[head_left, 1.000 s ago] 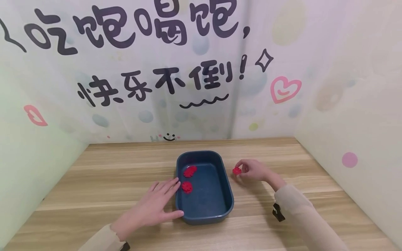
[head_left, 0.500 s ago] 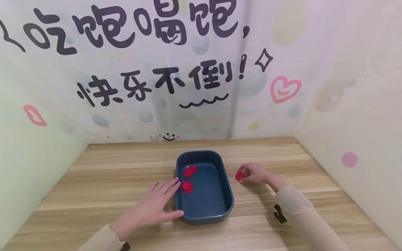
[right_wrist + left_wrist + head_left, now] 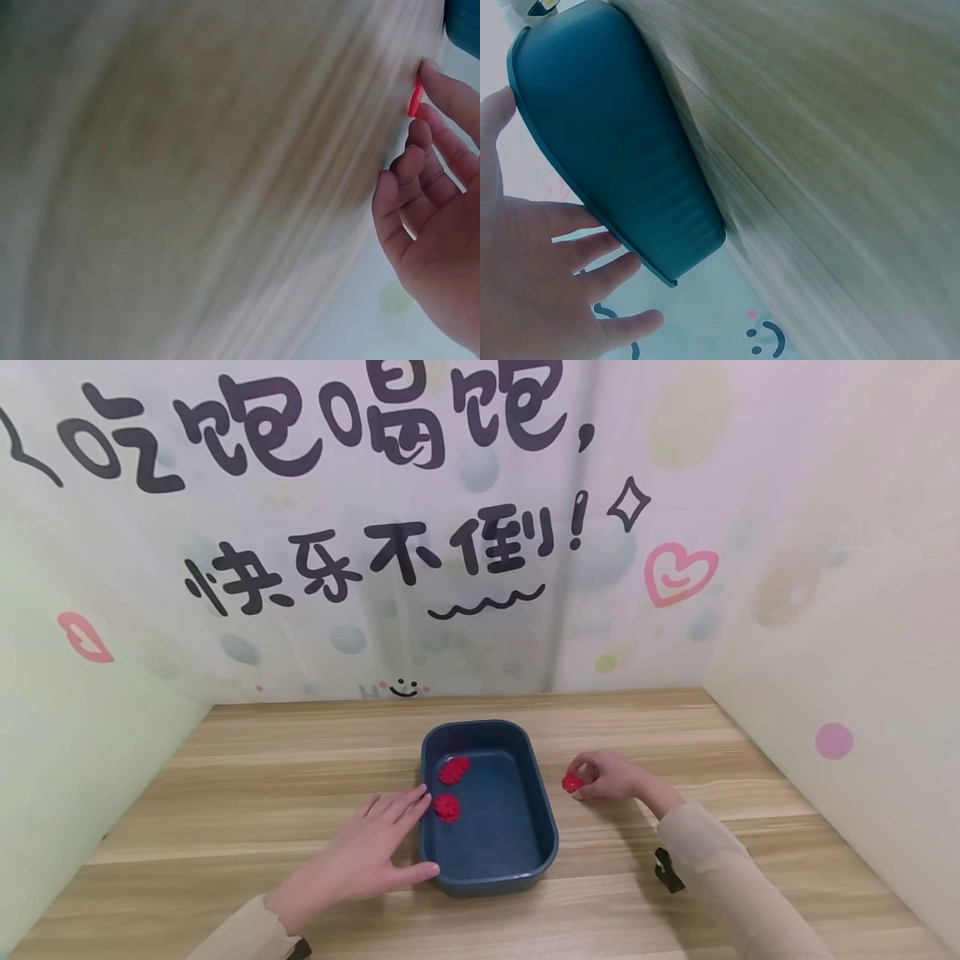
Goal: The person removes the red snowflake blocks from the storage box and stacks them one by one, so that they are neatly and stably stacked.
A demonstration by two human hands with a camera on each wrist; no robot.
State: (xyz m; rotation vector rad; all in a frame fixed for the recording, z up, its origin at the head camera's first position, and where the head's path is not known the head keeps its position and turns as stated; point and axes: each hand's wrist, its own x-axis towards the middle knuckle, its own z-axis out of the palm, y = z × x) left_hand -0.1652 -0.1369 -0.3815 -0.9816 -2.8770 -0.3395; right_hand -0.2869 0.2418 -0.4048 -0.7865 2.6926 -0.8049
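Note:
A dark blue rectangular tray [image 3: 491,852] with rounded corners sits on the table. Inside it, along the left side, lie red flower-shaped discs with notched edges: one group [image 3: 454,770] toward the back and another [image 3: 447,808] nearer the front. My left hand [image 3: 360,853] has its fingers spread and straight, fingertips and thumb touching the tray's left rim; the left wrist view shows them along the tray's edge [image 3: 592,206]. To the right of the tray, my right hand [image 3: 609,775] pinches a red notched disc [image 3: 572,782] between thumb and fingertips, close over the tabletop. Its other fingers curl loosely.
The wood-grain table [image 3: 300,752] meets a printed back wall [image 3: 480,643] with large black characters. Pale side walls [image 3: 832,827] stand at left and right. The tray lies between the two hands.
My right hand has shifted slightly toward me and right with the red disc, mostly in the first half second; the disc has tilted a little. Left hand and tray have not moved.

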